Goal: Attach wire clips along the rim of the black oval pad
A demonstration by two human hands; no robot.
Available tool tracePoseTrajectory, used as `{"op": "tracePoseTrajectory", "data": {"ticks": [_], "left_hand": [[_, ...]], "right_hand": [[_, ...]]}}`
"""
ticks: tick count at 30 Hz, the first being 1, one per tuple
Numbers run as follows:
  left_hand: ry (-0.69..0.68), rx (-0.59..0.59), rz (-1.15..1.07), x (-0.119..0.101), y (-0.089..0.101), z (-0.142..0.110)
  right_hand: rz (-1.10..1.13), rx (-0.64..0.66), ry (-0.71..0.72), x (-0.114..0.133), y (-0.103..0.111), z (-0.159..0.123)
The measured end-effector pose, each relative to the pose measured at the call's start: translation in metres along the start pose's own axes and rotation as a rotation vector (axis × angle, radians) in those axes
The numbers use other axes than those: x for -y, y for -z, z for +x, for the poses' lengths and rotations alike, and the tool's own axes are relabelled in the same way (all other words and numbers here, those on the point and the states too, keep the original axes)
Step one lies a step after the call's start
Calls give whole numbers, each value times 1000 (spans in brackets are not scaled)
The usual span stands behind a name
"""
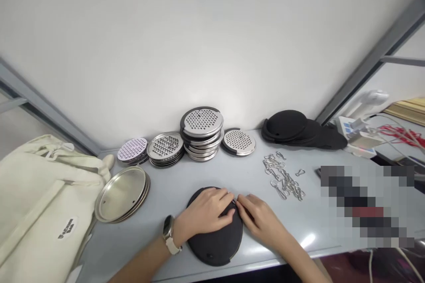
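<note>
- Behind everything is a white wall (pixel 212 40), with grey frame bars running down both upper corners; the things sit on a pale grey surface (pixel 166 194).
- Your left hand (pixel 202 214), with a watch (pixel 168 230) on its wrist, lies on top of a black disc (pixel 215 247) at lower centre, fingers (pixel 215 201) slightly spread and curved over it.
- Your right hand (pixel 260 219) is at the disc's upper right edge, its fingers (pixel 244 203) bunched together and almost meeting your left fingertips. A small metal bit (pixel 234 202) shows there, but you can't tell whether they pinch it.
- Just right of your hands, metal clips (pixel 283 177) lie in a loose pile.
- Along the back of the surface, left to right, are perforated metal discs in stacks (pixel 202 132), a smaller stack (pixel 239 142), then black discs (pixel 292 128) overlapping in a row.
- Left of your hands sits a stack of plain metal lids (pixel 121 194), touching a cream canvas bag (pixel 43 203) at the lower left of the frame.
- At the upper right, beyond the surface, are a white device (pixel 360 135) and red cords (pixel 403 135).
- At the right, an object on the surface is blurred out (pixel 365 205).
</note>
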State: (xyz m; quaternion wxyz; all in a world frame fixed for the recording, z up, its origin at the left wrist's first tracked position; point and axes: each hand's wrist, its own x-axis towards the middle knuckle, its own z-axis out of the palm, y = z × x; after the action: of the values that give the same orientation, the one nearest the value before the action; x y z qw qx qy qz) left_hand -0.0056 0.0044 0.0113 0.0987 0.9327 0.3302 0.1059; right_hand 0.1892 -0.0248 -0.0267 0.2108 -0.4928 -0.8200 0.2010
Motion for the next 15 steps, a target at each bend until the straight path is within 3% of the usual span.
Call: {"op": "tracePoseTrajectory", "data": {"ticks": [11,15], "left_hand": [[0,-25,-69,1,-4,3],[30,-123,-161,-2,5,1]], "right_hand": [[-24,-17,65,-9,-11,1],[-25,-21,58,-9,-10,1]]}}
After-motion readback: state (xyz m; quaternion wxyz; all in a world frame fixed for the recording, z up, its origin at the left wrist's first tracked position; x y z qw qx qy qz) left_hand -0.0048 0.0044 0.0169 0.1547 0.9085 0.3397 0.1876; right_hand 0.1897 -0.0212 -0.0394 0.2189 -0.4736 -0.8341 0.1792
